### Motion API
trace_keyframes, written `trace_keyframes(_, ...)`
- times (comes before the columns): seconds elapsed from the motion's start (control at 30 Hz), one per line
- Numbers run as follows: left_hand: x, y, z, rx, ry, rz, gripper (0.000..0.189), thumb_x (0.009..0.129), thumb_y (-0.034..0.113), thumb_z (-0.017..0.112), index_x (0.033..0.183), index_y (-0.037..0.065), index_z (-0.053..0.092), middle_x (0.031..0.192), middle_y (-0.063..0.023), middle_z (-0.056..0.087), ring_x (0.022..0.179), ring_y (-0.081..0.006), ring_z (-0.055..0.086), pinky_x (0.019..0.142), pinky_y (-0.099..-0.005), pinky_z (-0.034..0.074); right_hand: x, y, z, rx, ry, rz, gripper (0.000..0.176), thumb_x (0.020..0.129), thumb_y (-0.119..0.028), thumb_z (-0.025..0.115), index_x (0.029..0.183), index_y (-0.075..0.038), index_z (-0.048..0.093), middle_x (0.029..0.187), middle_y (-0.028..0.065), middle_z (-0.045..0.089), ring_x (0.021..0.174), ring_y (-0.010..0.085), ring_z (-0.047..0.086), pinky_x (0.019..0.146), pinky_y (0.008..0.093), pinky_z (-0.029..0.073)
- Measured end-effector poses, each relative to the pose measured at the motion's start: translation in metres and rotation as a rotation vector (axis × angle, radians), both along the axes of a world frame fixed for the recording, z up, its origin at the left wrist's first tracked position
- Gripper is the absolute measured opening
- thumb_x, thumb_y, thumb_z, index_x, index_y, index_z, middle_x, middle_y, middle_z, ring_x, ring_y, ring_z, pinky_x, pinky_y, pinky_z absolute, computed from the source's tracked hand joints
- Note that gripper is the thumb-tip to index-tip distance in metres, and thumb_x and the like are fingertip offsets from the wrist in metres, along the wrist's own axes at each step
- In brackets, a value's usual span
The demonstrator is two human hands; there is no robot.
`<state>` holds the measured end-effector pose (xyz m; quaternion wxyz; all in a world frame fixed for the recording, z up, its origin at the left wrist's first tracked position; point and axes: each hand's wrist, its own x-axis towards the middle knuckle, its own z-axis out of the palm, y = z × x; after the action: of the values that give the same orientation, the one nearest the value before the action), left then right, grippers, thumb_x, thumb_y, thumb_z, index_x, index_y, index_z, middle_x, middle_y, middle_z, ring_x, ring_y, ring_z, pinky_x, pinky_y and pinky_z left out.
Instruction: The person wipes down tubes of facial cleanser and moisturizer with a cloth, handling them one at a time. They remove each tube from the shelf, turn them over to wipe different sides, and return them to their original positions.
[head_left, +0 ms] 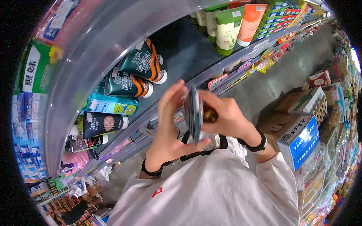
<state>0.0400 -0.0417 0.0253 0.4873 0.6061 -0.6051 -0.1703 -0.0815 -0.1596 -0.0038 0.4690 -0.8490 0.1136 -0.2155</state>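
Between my hands is a dark teal tube (pixel 195 118), turned nearly edge-on and slightly blurred, so its printed face is hidden. My right hand (pixel 226 115) is closed on it from the right. Something brown and gold shows just under those fingers. My left hand (pixel 162 130) is open on the left of the tube, fingers stretched up and thumb reaching right near its lower end. Closest on the shelf are dark tubes with orange stripes, one upper tube (pixel 145 62) and one lower tube (pixel 130 84), both lying caps toward me.
Beside them sit a turquoise bottle (pixel 111 104) and a black tube (pixel 105 123). Farther along stand a green tube (pixel 228 32) and an orange tube (pixel 251 24). The shelf's clear front edge (pixel 211 77) runs diagonally past my hands. A blue-sided carton (pixel 299 143) stands at the right.
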Motion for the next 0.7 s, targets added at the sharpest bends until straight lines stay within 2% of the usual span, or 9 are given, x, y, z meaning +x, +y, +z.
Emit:
trace_keyframes(0.07, 0.006, 0.005, -0.006, -0.066, 0.103, 0.134, 0.086, 0.057, 0.019, 0.072, 0.125, 0.002, 0.022, 0.128, -0.0178, 0.023, 0.116, -0.03, 0.031, 0.091, -0.0393, 0.032, 0.017, -0.007, 0.009, 0.113, -0.017, -0.193, 0.056, 0.058, -0.024, 0.073, 0.103, -0.002, 0.046, 0.067, 0.0124, 0.056, 0.059, 0.023, 0.058, 0.056, 0.0288, 0.045)
trace_keyframes(0.1, 0.01, 0.008, -0.009, -0.072, 0.102, 0.137, 0.086, 0.057, 0.019, 0.072, 0.125, 0.002, 0.022, 0.128, -0.0178, 0.023, 0.116, -0.03, 0.031, 0.091, -0.0393, 0.032, 0.027, -0.016, 0.007, 0.106, -0.134, -0.232, 0.055, 0.058, -0.024, 0.072, 0.101, -0.001, 0.046, 0.068, 0.0134, 0.056, 0.059, 0.0217, 0.058, 0.054, 0.0296, 0.045)
trace_keyframes(0.17, 0.014, 0.016, -0.015, -0.097, 0.236, 0.217, 0.081, 0.06, 0.017, 0.069, 0.125, 0.003, 0.022, 0.128, -0.0172, 0.025, 0.114, -0.0286, 0.034, 0.09, -0.0388, 0.032, 0.04, -0.029, 0.022, 0.193, -0.024, -0.24, 0.051, 0.06, -0.025, 0.072, 0.096, 0.001, 0.046, 0.067, 0.0147, 0.056, 0.059, 0.0251, 0.058, 0.053, 0.0321, 0.044)
trace_keyframes(0.2, 0.014, 0.019, -0.02, -0.122, 0.249, 0.247, 0.071, 0.064, 0.013, 0.065, 0.123, 0.003, 0.027, 0.125, -0.0162, 0.03, 0.11, -0.0262, 0.038, 0.089, -0.0374, 0.034, 0.049, -0.033, 0.022, 0.188, -0.024, -0.236, 0.051, 0.06, -0.025, 0.072, 0.096, 0.001, 0.046, 0.067, 0.0147, 0.056, 0.059, 0.0251, 0.058, 0.053, 0.0321, 0.044)
trace_keyframes(0.27, 0.015, 0.026, -0.022, -0.044, 0.229, 0.262, 0.065, 0.066, 0.011, 0.063, 0.121, 0.002, 0.03, 0.124, -0.0157, 0.032, 0.109, -0.0255, 0.04, 0.088, -0.0364, 0.035, 0.068, -0.039, 0.017, 0.015, -0.079, -0.316, 0.05, 0.061, -0.028, 0.071, 0.091, 0.003, 0.045, 0.064, 0.0165, 0.055, 0.06, 0.0307, 0.057, 0.053, 0.0353, 0.043)
trace_keyframes(0.33, 0.014, 0.03, -0.022, 0.033, 0.187, 0.298, 0.049, 0.069, 0.005, 0.059, 0.114, 0.001, 0.039, 0.117, -0.014, 0.04, 0.104, -0.0235, 0.044, 0.085, -0.0332, 0.037, 0.085, -0.045, 0.003, -0.017, -0.049, -0.316, 0.05, 0.061, -0.029, 0.071, 0.09, 0.003, 0.045, 0.064, 0.0169, 0.055, 0.062, 0.0329, 0.056, 0.053, 0.0365, 0.043)
trace_keyframes(0.4, 0.016, 0.035, -0.024, 0.092, 0.15, 0.297, 0.047, 0.069, 0.004, 0.059, 0.113, 0.001, 0.04, 0.115, -0.0138, 0.042, 0.102, -0.0235, 0.045, 0.084, -0.0327, 0.038, 0.095, -0.046, 0.0, -0.083, 0.018, -0.322, 0.051, 0.061, -0.031, 0.071, 0.09, 0.002, 0.045, 0.065, 0.0181, 0.056, 0.065, 0.0356, 0.056, 0.054, 0.0383, 0.044)
trace_keyframes(0.47, 0.017, 0.039, -0.026, 0.162, 0.099, 0.287, 0.043, 0.07, 0.003, 0.058, 0.11, 0.001, 0.042, 0.108, -0.0132, 0.046, 0.097, -0.0237, 0.048, 0.083, -0.0316, 0.038, 0.102, -0.045, -0.005, -0.117, -0.007, -0.315, 0.051, 0.061, -0.031, 0.07, 0.091, 0.002, 0.046, 0.065, 0.018, 0.056, 0.065, 0.0354, 0.056, 0.054, 0.0383, 0.044)
trace_keyframes(0.7, 0.017, 0.039, -0.03, 0.235, 0.071, 0.264, 0.039, 0.071, 0.004, 0.057, 0.107, 0.001, 0.044, 0.106, -0.0143, 0.047, 0.095, -0.0259, 0.049, 0.081, -0.0312, 0.039, 0.113, -0.05, -0.013, -0.181, -0.056, -0.319, 0.055, 0.061, -0.03, 0.07, 0.1, 0.002, 0.047, 0.07, 0.0188, 0.058, 0.068, 0.0336, 0.057, 0.058, 0.0371, 0.046)
